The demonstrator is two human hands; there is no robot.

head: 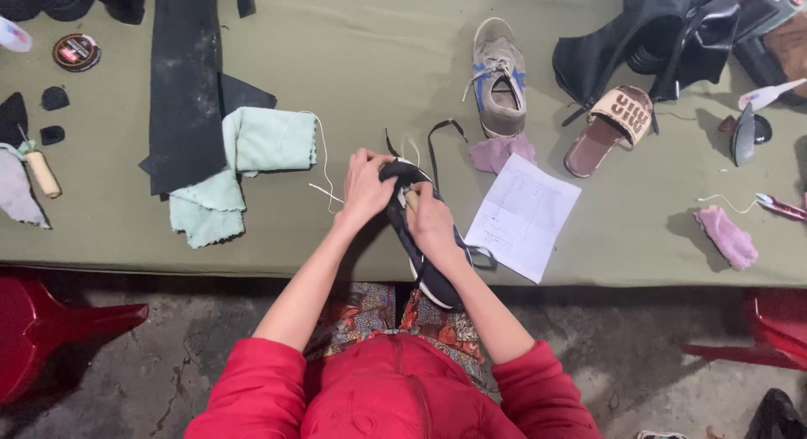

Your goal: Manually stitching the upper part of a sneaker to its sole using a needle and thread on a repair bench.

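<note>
Nearest the person, the dark strappy sandal (424, 246) hangs off the worktop (336, 229) edge, sole toward the lap. The right hand (433, 223) is closed around its middle over a pale tool handle; the left hand (366, 189) clamps fingers on its upper end. It looks light and bendy, with loose straps, so it is best gripped at the firmer sole. Right of the sandal lies a white paper sheet (523, 216); left of it, a green cloth (244, 166). Beyond the sandal sit a grey sneaker (499, 78) and a beige slide (612, 128).
</note>
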